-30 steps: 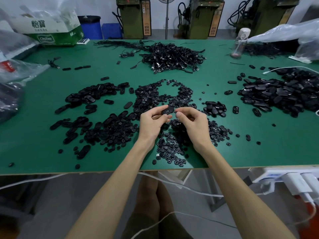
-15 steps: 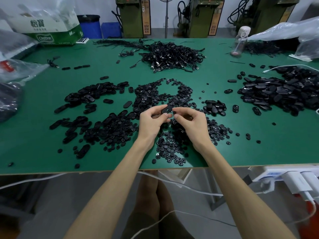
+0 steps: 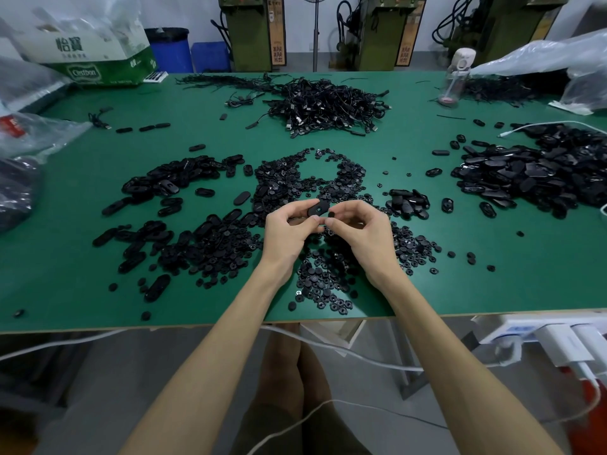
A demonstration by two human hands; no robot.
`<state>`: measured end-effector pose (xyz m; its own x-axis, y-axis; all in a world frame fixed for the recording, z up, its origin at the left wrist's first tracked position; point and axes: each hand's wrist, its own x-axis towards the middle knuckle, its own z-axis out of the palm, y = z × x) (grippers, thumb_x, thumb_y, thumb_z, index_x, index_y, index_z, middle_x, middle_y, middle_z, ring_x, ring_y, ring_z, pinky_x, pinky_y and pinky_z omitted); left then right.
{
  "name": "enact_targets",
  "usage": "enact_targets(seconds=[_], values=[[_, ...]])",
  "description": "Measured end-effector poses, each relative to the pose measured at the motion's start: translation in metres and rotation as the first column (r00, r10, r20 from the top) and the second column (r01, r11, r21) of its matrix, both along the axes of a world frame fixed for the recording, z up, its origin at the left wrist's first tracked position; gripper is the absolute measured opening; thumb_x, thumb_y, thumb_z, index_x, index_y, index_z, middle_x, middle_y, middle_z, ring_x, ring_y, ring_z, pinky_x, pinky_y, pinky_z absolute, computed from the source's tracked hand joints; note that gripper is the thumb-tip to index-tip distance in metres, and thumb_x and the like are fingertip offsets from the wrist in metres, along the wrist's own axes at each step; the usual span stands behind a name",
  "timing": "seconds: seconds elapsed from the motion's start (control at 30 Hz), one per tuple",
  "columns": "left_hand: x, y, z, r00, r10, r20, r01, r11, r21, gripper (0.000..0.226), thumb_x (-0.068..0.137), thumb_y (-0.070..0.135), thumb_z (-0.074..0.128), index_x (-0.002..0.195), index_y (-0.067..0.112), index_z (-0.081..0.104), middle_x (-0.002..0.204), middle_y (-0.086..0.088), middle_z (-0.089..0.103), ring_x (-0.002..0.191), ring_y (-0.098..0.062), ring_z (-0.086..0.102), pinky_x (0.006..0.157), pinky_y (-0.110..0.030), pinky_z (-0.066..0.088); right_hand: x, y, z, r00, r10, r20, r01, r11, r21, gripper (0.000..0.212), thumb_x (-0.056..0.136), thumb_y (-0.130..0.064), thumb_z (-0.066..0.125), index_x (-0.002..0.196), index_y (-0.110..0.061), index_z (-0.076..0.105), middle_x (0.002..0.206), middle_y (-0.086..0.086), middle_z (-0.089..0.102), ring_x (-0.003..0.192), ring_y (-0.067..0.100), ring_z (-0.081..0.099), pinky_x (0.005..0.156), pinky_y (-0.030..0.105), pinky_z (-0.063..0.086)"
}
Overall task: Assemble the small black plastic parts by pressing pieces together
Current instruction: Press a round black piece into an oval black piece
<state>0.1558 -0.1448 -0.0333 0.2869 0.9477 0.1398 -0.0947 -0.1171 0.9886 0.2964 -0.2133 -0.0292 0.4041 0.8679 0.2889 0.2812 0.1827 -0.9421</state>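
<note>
My left hand (image 3: 289,233) pinches a black oval shell (image 3: 318,209) between thumb and fingertips, just above the middle of the green table (image 3: 492,284). Close on its right, my right hand (image 3: 363,229) pinches a small round black piece (image 3: 331,214) at its fingertips, right beside the shell's end. Under both hands lies a spread of small round black parts (image 3: 323,287). Black oval shells (image 3: 170,185) lie in a pile to the left, and a small stack of ovals (image 3: 409,201) sits to the right.
A big heap of black oval parts (image 3: 538,178) fills the right side. Black cables (image 3: 325,106) are piled at the back centre, with a bottle (image 3: 455,80) at back right. A cardboard box (image 3: 95,57) and plastic bags (image 3: 29,136) stand at left. White chargers (image 3: 558,343) hang below the front edge.
The right hand has drawn slightly back from the shell and now shows a small round piece at its fingertips. The left hand has kept the oval shell in nearly the same place.
</note>
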Motion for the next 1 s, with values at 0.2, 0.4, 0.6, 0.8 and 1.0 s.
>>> enact_targets(seconds=[0.2,0.4,0.6,0.8,1.0], values=[[0.0003,-0.0010,0.0009,1.000,-0.006,0.003,0.006,1.000,-0.010,0.031,0.091,-0.008,0.069,0.117,0.007,0.073,0.085,0.009,0.079,0.080,-0.012,0.075,0.078,-0.024,0.060,0.0004,0.0002,-0.0006,1.000,0.012,-0.011,-0.012,1.000,0.002,0.016,0.084,-0.018,0.085,0.096,-0.018,0.075,0.083,-0.002,0.076,0.080,0.012,0.070,0.079,0.028,0.056],[0.0004,-0.0018,0.0014,1.000,-0.001,0.005,0.001,1.000,-0.001,0.032,0.091,-0.009,0.069,0.117,0.008,0.074,0.096,0.000,0.078,0.082,-0.012,0.076,0.078,-0.025,0.060,0.0007,-0.0003,-0.0003,1.000,0.009,0.012,-0.009,1.000,0.016,0.015,0.084,-0.016,0.084,0.096,-0.019,0.075,0.088,-0.003,0.077,0.085,0.013,0.072,0.086,0.034,0.060],[-0.0001,-0.0031,0.0020,1.000,-0.010,0.010,0.010,1.000,-0.007,0.031,0.091,-0.008,0.069,0.114,0.011,0.074,0.093,0.003,0.080,0.083,-0.014,0.077,0.080,-0.027,0.061,-0.0009,-0.0013,-0.0001,0.999,-0.006,-0.037,0.006,1.000,0.003,0.011,0.088,-0.024,0.081,0.098,-0.021,0.077,0.089,0.000,0.079,0.088,0.020,0.075,0.090,0.048,0.060],[0.0000,-0.0053,0.0037,0.999,-0.031,0.043,0.031,1.000,-0.001,0.031,0.092,-0.009,0.067,0.110,0.016,0.075,0.101,-0.005,0.079,0.091,-0.021,0.078,0.082,-0.029,0.062,-0.0014,-0.0019,0.0011,0.998,-0.031,-0.061,0.033,0.999,0.021,0.007,0.093,-0.022,0.076,0.096,-0.017,0.079,0.086,0.004,0.079,0.088,0.030,0.074,0.091,0.055,0.057],[0.0000,-0.0058,0.0036,0.998,-0.046,0.053,0.046,0.999,-0.004,0.029,0.094,-0.009,0.064,0.112,0.012,0.074,0.101,-0.005,0.080,0.092,-0.021,0.078,0.080,-0.026,0.060,0.0006,-0.0012,0.0003,0.993,-0.074,-0.093,0.075,0.997,0.006,0.008,0.089,-0.017,0.080,0.097,-0.019,0.080,0.086,0.003,0.078,0.089,0.031,0.073,0.090,0.052,0.058]])
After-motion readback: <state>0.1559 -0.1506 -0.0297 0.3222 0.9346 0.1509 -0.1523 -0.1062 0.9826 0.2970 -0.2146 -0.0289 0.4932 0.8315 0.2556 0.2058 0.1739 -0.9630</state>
